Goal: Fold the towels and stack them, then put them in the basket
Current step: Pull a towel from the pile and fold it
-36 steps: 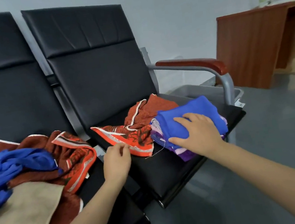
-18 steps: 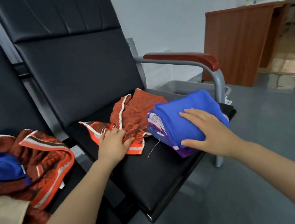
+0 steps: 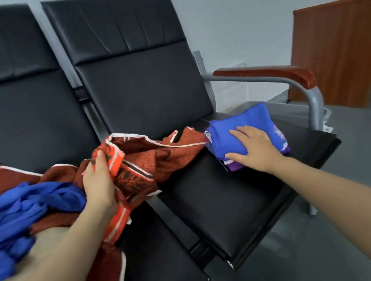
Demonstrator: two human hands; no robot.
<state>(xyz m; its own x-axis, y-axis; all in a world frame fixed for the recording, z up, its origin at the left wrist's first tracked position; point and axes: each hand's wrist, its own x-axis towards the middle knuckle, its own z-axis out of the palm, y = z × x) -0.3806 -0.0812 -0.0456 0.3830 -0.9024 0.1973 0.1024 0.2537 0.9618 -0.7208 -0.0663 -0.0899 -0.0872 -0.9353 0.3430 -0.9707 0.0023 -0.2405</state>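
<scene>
A stack of folded towels, blue on top and purple underneath, lies on the right seat. My right hand rests flat on it with straight fingers. My left hand grips a crumpled red patterned towel and holds it raised between the two seats. More unfolded towels lie heaped on the left seat: a blue one, a beige one and more red patterned cloth. A grey basket shows partly behind the right seat, under the armrest.
Two black padded seats stand side by side against a pale wall. A metal armrest with a reddish-brown pad bounds the right seat. A wooden cabinet stands at the right. Grey floor lies beyond.
My left hand has closed on the red towel and pulled it up and leftward off the right seat. My right hand has stayed on the folded stack. The view has swung left.
</scene>
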